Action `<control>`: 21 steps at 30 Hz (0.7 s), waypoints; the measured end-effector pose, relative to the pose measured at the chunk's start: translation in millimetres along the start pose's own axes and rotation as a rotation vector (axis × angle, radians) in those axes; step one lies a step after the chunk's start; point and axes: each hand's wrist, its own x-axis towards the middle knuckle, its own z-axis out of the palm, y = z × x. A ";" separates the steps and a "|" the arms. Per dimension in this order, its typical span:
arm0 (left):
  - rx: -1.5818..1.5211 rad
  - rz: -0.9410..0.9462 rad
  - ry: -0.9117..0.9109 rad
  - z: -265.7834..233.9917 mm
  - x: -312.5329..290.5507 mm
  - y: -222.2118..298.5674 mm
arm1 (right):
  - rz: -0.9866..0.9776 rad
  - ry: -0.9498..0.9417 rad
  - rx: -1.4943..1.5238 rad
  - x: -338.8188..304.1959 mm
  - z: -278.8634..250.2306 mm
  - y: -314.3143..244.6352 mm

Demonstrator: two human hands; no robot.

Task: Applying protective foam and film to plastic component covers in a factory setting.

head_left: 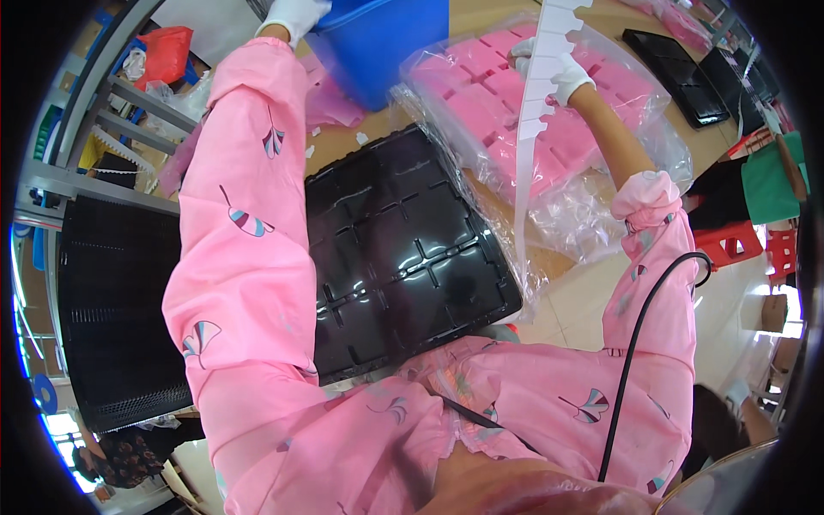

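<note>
My right hand (570, 79), in a white glove, is closed around a long white strip (534, 112) with a notched edge. The strip hangs down from the upper frame edge, over clear plastic. Beneath that hand lies a pink compartment tray (549, 163) in a clear plastic bag (592, 206). My left hand (293, 17), also white-gloved, is at the upper edge of the view, beside a blue bin (373, 51). Its fingers are partly cut off, so their grip is unclear. A glossy black compartment tray (386, 232) lies tilted in front of me, between my arms.
A grey metal frame (146, 116) and a black perforated panel (120, 300) stand at left. More black trays (674, 77) lie at the far right of the table. A black cable (631, 343) runs past my right arm. Red stools (730, 245) and a person in green (772, 180) are at right.
</note>
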 end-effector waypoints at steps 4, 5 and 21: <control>-0.024 -0.018 -0.085 16.5 2.7 21.7 | 0.125 -0.152 0.017 10.0 39.9 77.7; 0.053 -0.014 -0.029 15.7 -4.0 28.4 | 0.164 -0.169 0.160 9.3 38.5 52.1; 0.373 0.014 0.161 14.5 -61.9 108.4 | -0.016 -0.478 -0.434 11.6 31.3 -65.3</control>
